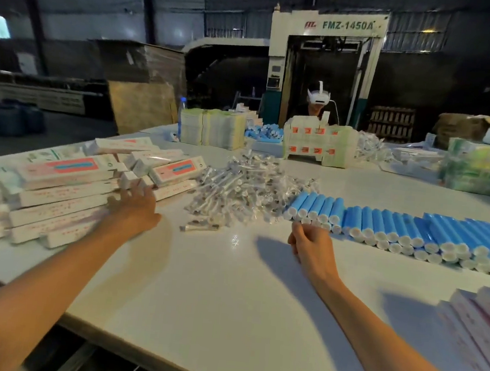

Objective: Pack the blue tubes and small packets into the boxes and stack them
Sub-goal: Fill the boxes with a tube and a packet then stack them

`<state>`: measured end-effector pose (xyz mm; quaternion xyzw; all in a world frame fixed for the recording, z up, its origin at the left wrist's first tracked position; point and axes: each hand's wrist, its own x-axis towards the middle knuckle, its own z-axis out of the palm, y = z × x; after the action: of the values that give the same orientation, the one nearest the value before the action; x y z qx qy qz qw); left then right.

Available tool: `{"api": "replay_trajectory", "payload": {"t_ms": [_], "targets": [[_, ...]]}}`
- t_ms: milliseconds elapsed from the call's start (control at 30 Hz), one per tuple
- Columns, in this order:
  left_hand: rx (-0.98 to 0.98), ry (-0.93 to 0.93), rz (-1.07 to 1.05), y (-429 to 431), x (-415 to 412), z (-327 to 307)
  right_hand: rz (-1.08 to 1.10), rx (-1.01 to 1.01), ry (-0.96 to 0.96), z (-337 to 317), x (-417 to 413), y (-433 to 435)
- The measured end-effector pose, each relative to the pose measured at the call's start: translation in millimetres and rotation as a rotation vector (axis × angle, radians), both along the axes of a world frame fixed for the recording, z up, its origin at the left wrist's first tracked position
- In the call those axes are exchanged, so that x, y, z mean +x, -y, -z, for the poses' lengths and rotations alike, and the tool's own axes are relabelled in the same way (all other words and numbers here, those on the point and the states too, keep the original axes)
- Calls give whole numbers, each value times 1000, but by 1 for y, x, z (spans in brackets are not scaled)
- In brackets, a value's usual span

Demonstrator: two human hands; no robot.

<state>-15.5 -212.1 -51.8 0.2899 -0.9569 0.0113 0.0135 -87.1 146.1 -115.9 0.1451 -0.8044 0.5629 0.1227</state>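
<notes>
A big stack of white and pink boxes (64,196) fills the table's left side. My left hand (137,207) lies against the stack's right end with its fingers spread. A heap of small clear packets (246,188) sits in the middle, and one stray packet (200,226) lies in front of it. Rows of blue tubes (408,229) with white caps stretch along the right. My right hand (310,243) hovers just before the nearest tubes, fingers curled, and I cannot tell whether it holds anything.
Flat box blanks (482,328) lie at the near right. Across the white table (226,298) stand bundled cartons (213,127), a white and orange carton stack (317,144) and green packs (484,168). A person with a headset (317,99) sits beyond.
</notes>
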Motion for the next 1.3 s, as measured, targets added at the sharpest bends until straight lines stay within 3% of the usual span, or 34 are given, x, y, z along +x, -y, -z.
{"api": "replay_trajectory", "payload": {"t_ms": [133,267,367,533,667,767,833,933,1033,1100,1200,1300], "targets": [[-79,56,-104,44,23,13,-8,0,1,1,-2,1],[-207,71,-21,47,29,17,-9,29,-1,-1,1,1],[-191,35,-25,35,30,15,1,47,-12,-3,5,0],[-134,-137,-17,-12,25,-22,15,42,0,-6,6,1],[-20,-376,263,-79,24,-52,33,38,-2,-6,8,2],[315,-542,453,-140,16,-66,111,76,-28,-10,11,2],[754,-571,538,-178,6,-67,233,144,-34,-19,8,-2],[1369,-548,510,-219,-11,-50,384,297,-59,-41,-5,-17],[1756,-496,442,-241,-24,-24,421,567,-55,-56,-27,-42],[1900,-529,444,-249,-30,-5,469,799,-67,-58,-41,-61],[1967,-560,399,-247,-35,19,443,1140,-90,-54,-58,-83],[2042,-512,352,-238,-36,28,427,1335,-145,-47,-64,-90]]}}
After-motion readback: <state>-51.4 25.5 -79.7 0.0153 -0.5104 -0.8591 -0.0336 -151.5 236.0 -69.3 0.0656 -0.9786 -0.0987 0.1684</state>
